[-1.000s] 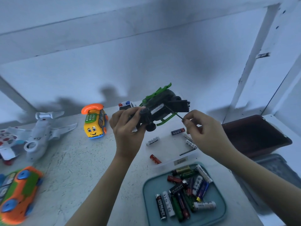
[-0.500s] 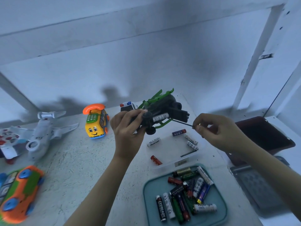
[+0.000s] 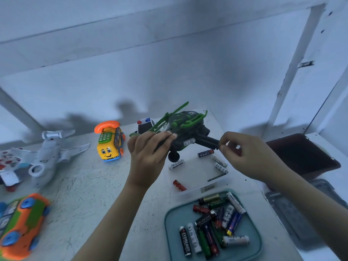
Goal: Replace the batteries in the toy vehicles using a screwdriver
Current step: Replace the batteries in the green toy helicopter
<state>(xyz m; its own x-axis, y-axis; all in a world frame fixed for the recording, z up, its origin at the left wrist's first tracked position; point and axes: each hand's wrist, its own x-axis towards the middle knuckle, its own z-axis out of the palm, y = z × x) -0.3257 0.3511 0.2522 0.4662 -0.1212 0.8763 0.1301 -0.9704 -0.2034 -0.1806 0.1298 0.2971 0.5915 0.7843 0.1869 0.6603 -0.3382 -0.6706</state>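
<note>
- Nearest me on the bench (image 3: 90, 194), a teal tray (image 3: 177, 215) holds a heap of batteries (image 3: 216, 223); an orange-and-green toy car (image 3: 20, 225) sits far left.
- Just beyond the tray, a clear tub (image 3: 207, 187) holds a few loose cells (image 3: 177, 164).
- My left hand (image 3: 146, 153) grips the toy helicopter (image 3: 184, 127) by its body, holding it in the air over the tub.
- My right hand (image 3: 248, 157) has its fingers curled, with the thumb and forefinger pinched at the tip of the helicopter's black tail; I cannot tell what they hold.
- Further back stand a white toy plane (image 3: 47, 155), a yellow phone car (image 3: 110, 144) and a police car (image 3: 145, 123).
</note>
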